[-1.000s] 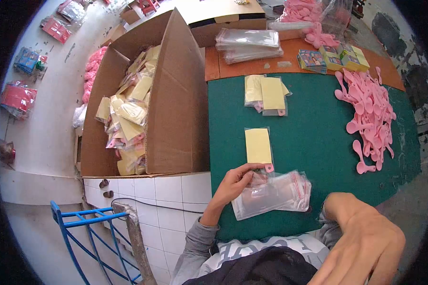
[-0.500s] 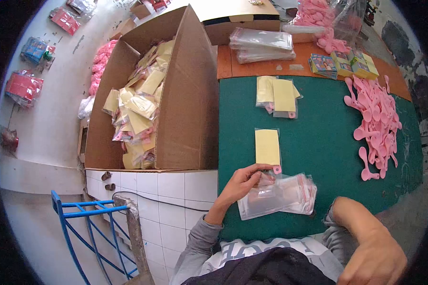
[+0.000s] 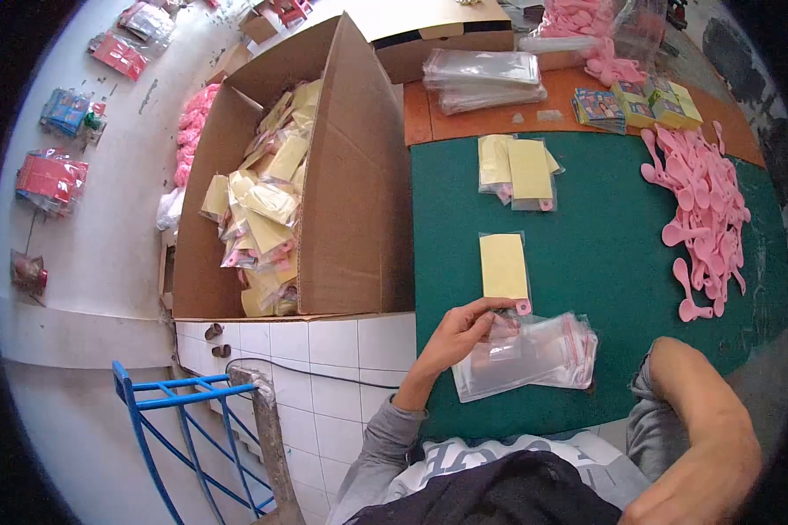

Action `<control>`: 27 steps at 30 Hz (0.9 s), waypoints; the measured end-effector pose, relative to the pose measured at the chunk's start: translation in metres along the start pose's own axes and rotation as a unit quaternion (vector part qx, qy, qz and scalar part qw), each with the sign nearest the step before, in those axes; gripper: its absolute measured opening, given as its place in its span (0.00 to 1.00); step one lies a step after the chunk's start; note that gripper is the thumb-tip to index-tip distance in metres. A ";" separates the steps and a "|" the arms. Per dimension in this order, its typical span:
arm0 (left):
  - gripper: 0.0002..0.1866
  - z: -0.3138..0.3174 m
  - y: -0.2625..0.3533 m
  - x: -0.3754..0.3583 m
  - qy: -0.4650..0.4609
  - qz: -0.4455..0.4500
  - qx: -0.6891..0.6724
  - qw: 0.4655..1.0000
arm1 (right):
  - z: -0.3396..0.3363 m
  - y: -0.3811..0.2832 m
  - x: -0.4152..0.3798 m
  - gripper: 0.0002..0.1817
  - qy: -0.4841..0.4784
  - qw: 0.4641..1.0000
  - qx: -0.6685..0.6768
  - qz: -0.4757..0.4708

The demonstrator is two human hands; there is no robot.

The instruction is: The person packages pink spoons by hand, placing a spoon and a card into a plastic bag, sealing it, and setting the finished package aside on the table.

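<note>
Lying on green counter (image 3: 604,236): yellow card (image 3: 504,266), clear-sleeved, pink tip (image 3: 524,307) below. Left hand (image 3: 457,337): extended, fingers pinching clear bag (image 3: 499,360). Right hand (image 3: 699,481): bent bodyward, fingers cropped, grip indeterminable.

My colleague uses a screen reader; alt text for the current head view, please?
A left hand touches the near end of a yellow packet, beside clear bags on a green table. Pink spoons lie heaped at right; a carton of similar packets stands at left.
</note>
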State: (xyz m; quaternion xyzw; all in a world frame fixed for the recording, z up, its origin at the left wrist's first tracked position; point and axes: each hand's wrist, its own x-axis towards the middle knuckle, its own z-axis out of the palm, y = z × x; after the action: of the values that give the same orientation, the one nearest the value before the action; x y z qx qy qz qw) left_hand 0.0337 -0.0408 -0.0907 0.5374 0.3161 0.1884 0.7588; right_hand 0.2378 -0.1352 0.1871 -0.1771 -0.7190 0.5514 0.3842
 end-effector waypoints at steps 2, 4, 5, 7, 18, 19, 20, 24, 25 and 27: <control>0.17 0.003 0.006 -0.002 -0.001 0.000 -0.009 1.000 | -0.017 -0.006 0.005 0.17 -0.101 0.993 0.045 0.051; 0.17 0.000 0.001 -0.004 -0.004 -0.013 -0.042 0.999 | -0.021 0.010 -0.001 0.14 -0.199 0.967 0.134 0.085; 0.17 -0.001 0.000 -0.002 -0.009 -0.014 -0.060 0.998 | -0.023 0.028 -0.009 0.13 -0.246 0.946 0.186 0.099; 0.17 0.000 0.009 -0.001 -0.021 -0.004 -0.091 0.996 | -0.026 0.058 -0.024 0.12 -0.330 0.889 0.290 0.131; 0.14 -0.007 0.015 0.000 -0.001 -0.008 -0.163 0.987 | -0.016 0.237 -0.054 0.21 0.219 0.879 -0.386 0.174; 0.13 -0.005 0.017 -0.004 0.003 -0.017 -0.185 0.983 | -0.015 0.243 -0.057 0.20 0.224 0.869 -0.411 0.159; 0.12 -0.002 0.024 -0.007 0.006 -0.023 -0.205 0.978 | -0.014 0.247 -0.059 0.18 0.248 0.876 -0.382 0.159; 0.12 -0.006 0.016 -0.005 0.056 0.067 0.041 0.995 | -0.012 0.254 -0.061 0.13 0.297 0.894 -0.304 0.142; 0.12 -0.005 0.013 -0.005 0.067 0.074 0.089 0.991 | -0.012 0.254 -0.063 0.13 0.299 0.897 -0.294 0.138; 0.13 0.002 0.016 -0.001 0.087 0.090 0.183 0.975 | -0.014 0.251 -0.064 0.12 0.292 0.907 -0.264 0.153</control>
State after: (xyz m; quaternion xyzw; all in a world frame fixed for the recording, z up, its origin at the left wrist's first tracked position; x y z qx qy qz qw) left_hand 0.0351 -0.0375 -0.0745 0.6745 0.3608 0.2411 0.5972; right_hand 0.2470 -0.0863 -0.0674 -0.5325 -0.6582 0.3176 0.4271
